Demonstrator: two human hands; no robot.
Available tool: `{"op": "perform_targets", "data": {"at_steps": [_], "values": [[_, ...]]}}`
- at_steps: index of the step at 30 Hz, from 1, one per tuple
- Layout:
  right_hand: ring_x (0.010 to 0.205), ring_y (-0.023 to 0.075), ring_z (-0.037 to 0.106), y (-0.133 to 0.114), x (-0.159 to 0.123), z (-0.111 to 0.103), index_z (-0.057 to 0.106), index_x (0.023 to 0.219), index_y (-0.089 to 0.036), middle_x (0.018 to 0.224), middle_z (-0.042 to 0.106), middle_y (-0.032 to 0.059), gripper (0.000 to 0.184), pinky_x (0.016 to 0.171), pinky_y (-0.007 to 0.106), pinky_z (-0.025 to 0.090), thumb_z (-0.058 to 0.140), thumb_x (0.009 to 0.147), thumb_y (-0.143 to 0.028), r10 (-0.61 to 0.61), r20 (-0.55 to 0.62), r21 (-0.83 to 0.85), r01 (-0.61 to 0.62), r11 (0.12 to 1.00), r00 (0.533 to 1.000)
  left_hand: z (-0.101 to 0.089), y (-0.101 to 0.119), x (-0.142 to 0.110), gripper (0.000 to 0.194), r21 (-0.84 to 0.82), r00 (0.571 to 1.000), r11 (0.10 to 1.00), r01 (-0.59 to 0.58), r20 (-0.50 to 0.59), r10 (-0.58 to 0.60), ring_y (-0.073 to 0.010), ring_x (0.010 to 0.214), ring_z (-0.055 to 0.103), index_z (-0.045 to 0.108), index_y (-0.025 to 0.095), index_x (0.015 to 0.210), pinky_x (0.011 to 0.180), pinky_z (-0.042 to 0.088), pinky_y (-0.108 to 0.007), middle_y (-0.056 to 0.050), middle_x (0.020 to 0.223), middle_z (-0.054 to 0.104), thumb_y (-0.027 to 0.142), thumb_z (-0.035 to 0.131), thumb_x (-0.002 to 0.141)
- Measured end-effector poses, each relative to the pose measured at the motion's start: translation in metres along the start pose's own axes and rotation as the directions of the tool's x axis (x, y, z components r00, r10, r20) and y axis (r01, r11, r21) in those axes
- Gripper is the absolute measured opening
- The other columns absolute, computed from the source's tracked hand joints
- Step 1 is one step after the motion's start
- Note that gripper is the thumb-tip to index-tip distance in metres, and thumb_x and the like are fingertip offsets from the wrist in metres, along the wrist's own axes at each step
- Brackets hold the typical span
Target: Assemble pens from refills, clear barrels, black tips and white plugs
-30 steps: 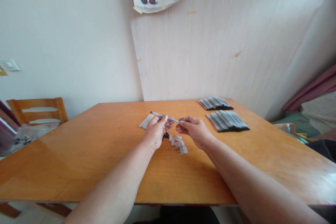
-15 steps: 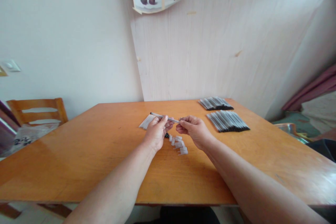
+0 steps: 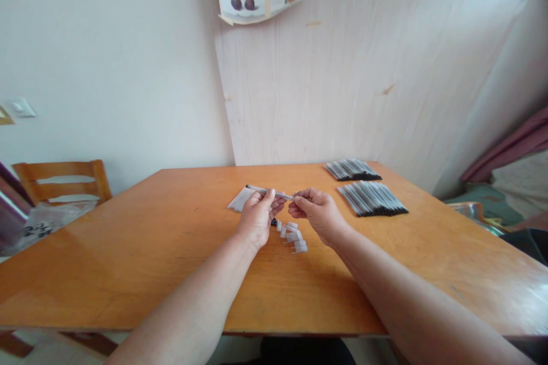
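Above the middle of the table, a slim pen [image 3: 257,189] with a pale, see-through barrel and a black end lies across both hands. My left hand [image 3: 256,217] is closed around its barrel, thumb on top, the black end pointing left. The fingertips of my right hand [image 3: 317,209] pinch the pen's other end; they hide the tip and any small part there. Behind my left hand lies a row of pale pen barrels [image 3: 240,199]. Several clear plastic caps [image 3: 295,236] are scattered below the hands, beside small black pieces [image 3: 274,221] partly covered by my left hand.
To the right lie two flat stacks of black-ended pens, a near one [image 3: 372,198] and a far one [image 3: 351,169]. The wooden table [image 3: 171,239] meets the wall at the back. A wooden chair [image 3: 64,182] stands at the left.
Both hands keep the same hold on the pen, almost in place. The whole view has shifted slightly downward in the picture.
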State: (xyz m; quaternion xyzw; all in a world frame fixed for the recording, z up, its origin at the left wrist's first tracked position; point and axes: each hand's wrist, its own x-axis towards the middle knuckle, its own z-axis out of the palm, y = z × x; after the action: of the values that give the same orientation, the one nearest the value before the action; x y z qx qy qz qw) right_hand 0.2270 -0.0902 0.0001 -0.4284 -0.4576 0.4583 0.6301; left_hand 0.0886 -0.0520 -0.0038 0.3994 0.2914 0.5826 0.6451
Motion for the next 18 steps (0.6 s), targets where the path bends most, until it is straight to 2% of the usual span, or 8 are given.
{"op": "perform_targets", "data": {"at_steps": [4, 9, 14, 18], "values": [[0.059, 0.0120, 0.064, 0.001, 0.002, 0.000, 0.056, 0.080, -0.016, 0.070, 0.069, 0.0050, 0.019, 0.062, 0.027, 0.055, 0.068, 0.077, -0.030, -0.003, 0.012, -0.006, 0.003, 1.000, 1.000, 0.001, 0.002, 0.000, 0.019, 0.007, 1.000, 1.000, -0.008, 0.012, 0.008, -0.0153, 0.080, 0.069, 0.056, 0.015, 0.085, 0.077, 0.052, -0.028, -0.009, 0.087, 0.072, 0.028, 0.069, 0.081], [0.061, 0.0120, 0.065, 0.004, 0.004, 0.006, 0.056, 0.081, -0.016, 0.070, 0.068, 0.0040, 0.014, 0.064, 0.026, 0.055, 0.065, 0.079, -0.027, 0.026, 0.029, -0.026, -0.026, 0.999, 0.999, 0.000, 0.004, 0.001, 0.022, 0.003, 0.996, 0.997, -0.083, 0.036, 0.082, -0.0162, 0.085, 0.069, 0.055, 0.016, 0.087, 0.084, 0.051, -0.032, -0.008, 0.088, 0.072, 0.030, 0.070, 0.080], [0.062, 0.0114, 0.063, 0.012, 0.006, 0.010, 0.057, 0.086, -0.017, 0.070, 0.066, 0.0027, 0.007, 0.059, 0.024, 0.052, 0.056, 0.084, -0.023, 0.081, 0.036, -0.190, -0.073, 0.979, 0.996, 0.000, 0.006, 0.000, 0.025, 0.051, 0.992, 0.992, -0.114, 0.053, 0.111, -0.0179, 0.088, 0.068, 0.057, 0.016, 0.096, 0.086, 0.051, -0.036, -0.008, 0.090, 0.072, 0.032, 0.068, 0.080], [0.066, 0.0134, 0.064, 0.014, 0.011, -0.002, 0.061, 0.090, -0.017, 0.075, 0.067, 0.0038, 0.015, 0.057, 0.023, 0.049, 0.056, 0.083, -0.029, -0.008, -0.005, -0.399, 0.005, 0.917, 1.000, -0.005, 0.004, 0.003, 0.029, 0.167, 0.986, 0.973, -0.158, 0.084, 0.146, -0.0178, 0.084, 0.067, 0.059, 0.016, 0.102, 0.085, 0.052, -0.038, -0.007, 0.089, 0.071, 0.036, 0.067, 0.081]]}}
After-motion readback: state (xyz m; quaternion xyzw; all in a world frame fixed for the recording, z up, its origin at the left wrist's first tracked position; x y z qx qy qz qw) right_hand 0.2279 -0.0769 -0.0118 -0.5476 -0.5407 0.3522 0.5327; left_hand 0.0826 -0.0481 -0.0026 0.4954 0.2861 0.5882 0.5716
